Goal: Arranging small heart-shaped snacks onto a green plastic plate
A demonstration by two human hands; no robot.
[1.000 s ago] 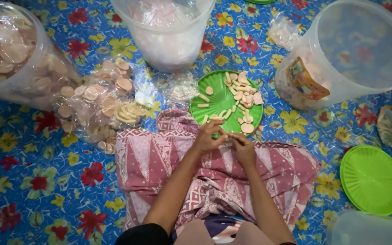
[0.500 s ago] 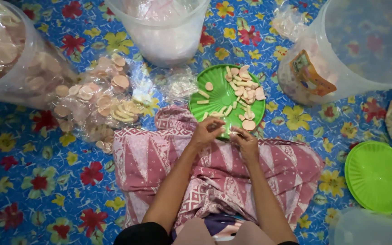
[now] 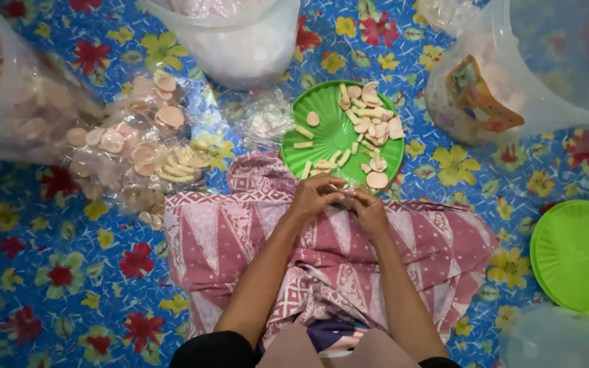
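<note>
The person's left hand (image 3: 316, 196) and right hand (image 3: 368, 210) meet fingertip to fingertip over the patterned pink cloth (image 3: 240, 238) on the lap, just at the 6 o'clock edge of the green plate (image 3: 328, 133). Both hands are curled closed around something small pinched between them; it is too hidden by the fingers to tell its shape or which way it points, though it is probably one of the cracker pieces.

The plate holds raw crackers (image 3: 369, 126), round pale discs and short sticks. Most are heaped toward 1 to 3 o'clock on the plate; the sticks near 6 o'clock lie at mixed angles, several with their long axis running from 7 toward 1 o'clock.

At 9 o'clock from the plate lies a clear plastic bag of crackers (image 3: 138, 146). At 12 o'clock stands a translucent tub (image 3: 240, 41), and at 2 o'clock a larger clear bucket (image 3: 547, 68). A lime-green lid (image 3: 577, 255) rests at 4 o'clock, well apart from the hands, on the blue flowered mat (image 3: 49, 272).
</note>
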